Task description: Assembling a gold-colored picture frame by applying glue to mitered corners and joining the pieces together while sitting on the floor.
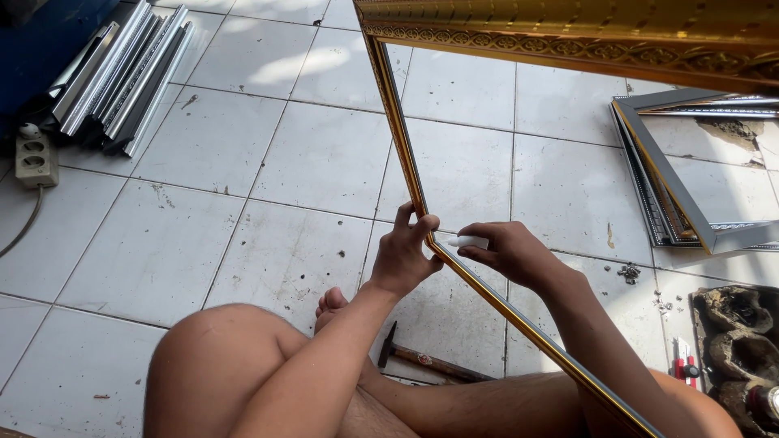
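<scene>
The left hand [403,255] grips a corner of the gold frame [422,207], held up over the lap; the right hand [511,251] pinches a white tube [467,242] against it. Below lie a hammer [426,359], dusty white floor tiles [203,211], stacked mouldings [122,73], another frame [682,203] and a socket strip [34,161].

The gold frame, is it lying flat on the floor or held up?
Held up. The gold frame is tilted above the floor tiles; the left hand grips its corner, and the right hand holds a small white tube against it.

A gold picture frame [422,203] stands tilted above the tiled floor, one corner gripped. A small white tube [468,242] touches that corner.
</scene>
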